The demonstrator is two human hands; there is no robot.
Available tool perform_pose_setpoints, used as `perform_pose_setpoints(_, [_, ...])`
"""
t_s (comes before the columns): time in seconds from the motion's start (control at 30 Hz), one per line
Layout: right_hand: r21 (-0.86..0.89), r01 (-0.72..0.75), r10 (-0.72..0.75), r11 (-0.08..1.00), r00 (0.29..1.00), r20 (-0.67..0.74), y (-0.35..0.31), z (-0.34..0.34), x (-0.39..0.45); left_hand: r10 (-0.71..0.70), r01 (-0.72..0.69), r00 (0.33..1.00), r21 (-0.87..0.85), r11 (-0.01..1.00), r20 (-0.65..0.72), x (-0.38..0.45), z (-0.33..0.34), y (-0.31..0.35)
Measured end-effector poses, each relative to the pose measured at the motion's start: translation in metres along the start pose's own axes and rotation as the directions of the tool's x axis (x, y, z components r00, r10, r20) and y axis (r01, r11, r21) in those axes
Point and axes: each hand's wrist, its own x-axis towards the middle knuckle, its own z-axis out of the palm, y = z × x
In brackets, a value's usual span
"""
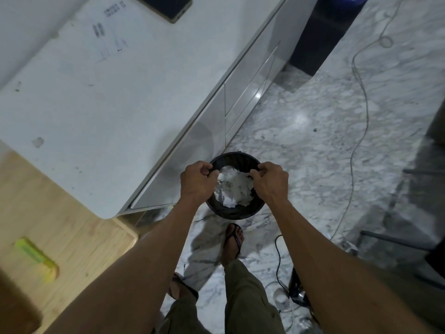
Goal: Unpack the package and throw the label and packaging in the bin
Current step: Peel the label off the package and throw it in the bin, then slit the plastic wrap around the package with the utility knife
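While both arms reach down, I see the left hand [196, 180] and right hand [269, 180] with fingers curled tight on the black liner at opposite sides of the bin [234, 212], which holds torn white paper scraps [234, 186]. Just beside the bin stands a white cabinet [108, 92]; a phone [168, 6] lies at its far end. Near the bin, sandalled feet rest on marble floor [325, 116], where a cable [358, 131] trails.

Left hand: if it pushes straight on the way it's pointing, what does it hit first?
Probably the torn white paper inside the black bin. The left hand already grips the liner rim and points down into it, though depth is unclear.
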Motion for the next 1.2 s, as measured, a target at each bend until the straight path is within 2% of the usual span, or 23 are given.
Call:
perform_pose_setpoints(0.2, [0.015, 0.025, -0.025, 1.000, 0.999, 0.029, -0.026, -0.030, -0.036, 0.035, -0.035, 0.999, 0.020, 0.999, -0.030, -0.041, -0.030, 0.018])
perform_pose_setpoints(0.43, [0.083, 0.085, -0.088, 0.993, 0.996, 0.023, -0.057, -0.056, -0.089, 0.066, -0.073, 0.993, -0.067, 0.995, -0.099, -0.098, -0.063, 0.025])
perform_pose_setpoints(0.63, [0.167, 0.164, -0.178, 0.972, 0.982, 0.069, -0.088, -0.049, -0.151, 0.080, -0.106, 0.984, -0.163, 0.981, -0.159, -0.150, -0.109, 0.000])
perform_pose_setpoints(0.77, [0.133, 0.301, -0.321, 0.944, 0.933, 0.162, -0.114, -0.014, -0.207, 0.061, -0.113, 0.968, -0.205, 0.972, -0.245, -0.196, -0.159, -0.047])
perform_pose_setpoints(0.97, [0.102, 0.506, -0.513, 0.857, 0.813, 0.277, -0.140, 0.054, -0.319, -0.048, -0.057, 0.926, -0.265, 0.963, -0.375, -0.271, -0.230, -0.167])
perform_pose_setpoints(1.07, [0.111, 0.541, -0.540, 0.833, 0.754, 0.374, -0.140, 0.088, -0.368, -0.154, -0.002, 0.897, -0.352, 0.936, -0.414, -0.313, -0.248, -0.228])
perform_pose_setpoints(1.2, [0.090, 0.577, -0.542, 0.812, 0.687, 0.483, -0.129, 0.132, -0.419, -0.304, 0.082, 0.812, -0.418, 0.905, -0.498, -0.363, -0.261, -0.298])
